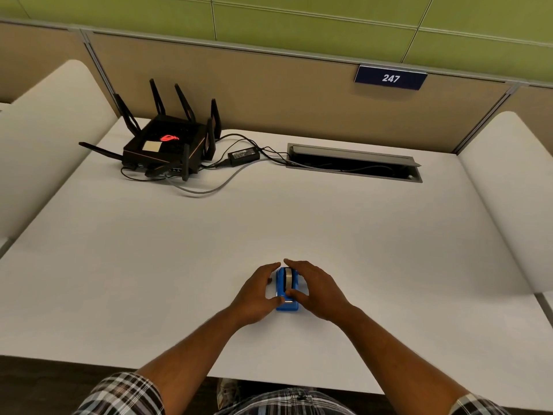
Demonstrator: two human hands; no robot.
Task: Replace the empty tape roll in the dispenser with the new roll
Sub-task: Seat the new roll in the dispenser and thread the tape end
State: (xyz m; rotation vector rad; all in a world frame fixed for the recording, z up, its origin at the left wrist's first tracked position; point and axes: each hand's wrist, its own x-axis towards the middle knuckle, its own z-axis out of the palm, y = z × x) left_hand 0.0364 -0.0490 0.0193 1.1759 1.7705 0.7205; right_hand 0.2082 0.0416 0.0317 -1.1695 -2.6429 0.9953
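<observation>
A small blue tape dispenser (282, 290) stands on the white desk (209, 250) near its front edge, with a pale tape roll (288, 280) seated in its middle. My left hand (257, 295) cups the dispenser's left side, thumb at its near end. My right hand (314, 290) wraps the right side, fingers arched over the far end and thumb resting on the roll's near part. No other loose roll shows on the desk.
A black router (167, 142) with several antennas sits at the back left, its power brick (244, 153) and cables trailing to an open cable hatch (356, 163) at the back centre. A partition with a "247" sign (390, 77) closes the far side.
</observation>
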